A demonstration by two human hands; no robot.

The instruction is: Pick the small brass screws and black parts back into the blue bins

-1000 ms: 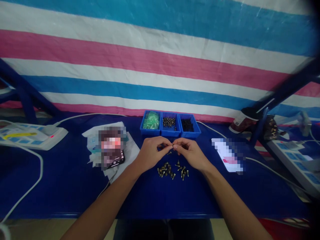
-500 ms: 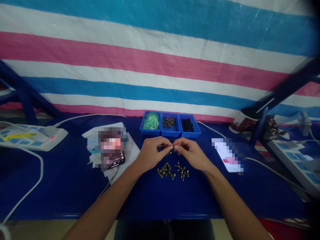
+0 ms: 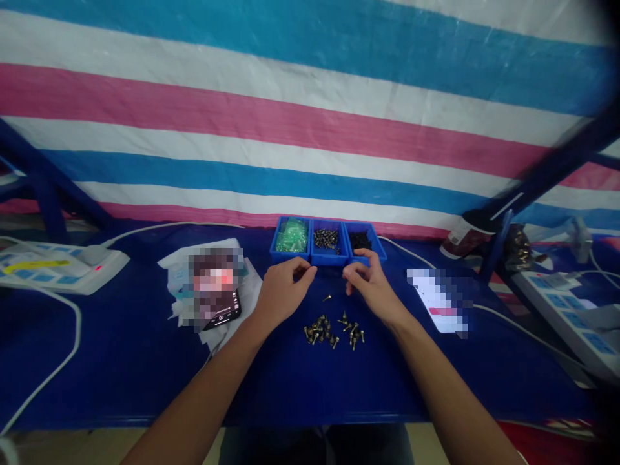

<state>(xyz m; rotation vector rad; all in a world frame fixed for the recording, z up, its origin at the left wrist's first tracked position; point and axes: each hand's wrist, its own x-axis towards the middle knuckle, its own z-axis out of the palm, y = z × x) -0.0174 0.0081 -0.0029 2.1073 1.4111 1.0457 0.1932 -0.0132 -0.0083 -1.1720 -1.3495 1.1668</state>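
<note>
Your left hand [image 3: 281,290] and right hand [image 3: 371,287] hover apart over the blue tabletop [image 3: 121,361], fingers loosely curled — each grip half open, holding nothing that shows. Between them one small screw [image 3: 327,298] lies alone on the tabletop. Nearer your edge sits the pile of screws [image 3: 333,330]; three blue bins [image 3: 329,242] stand toward the far edge — just past your fingertips.

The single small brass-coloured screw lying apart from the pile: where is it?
Head view, centre: the lone screw lies on the blue table, between left hand and right hand, above the pile.
</note>
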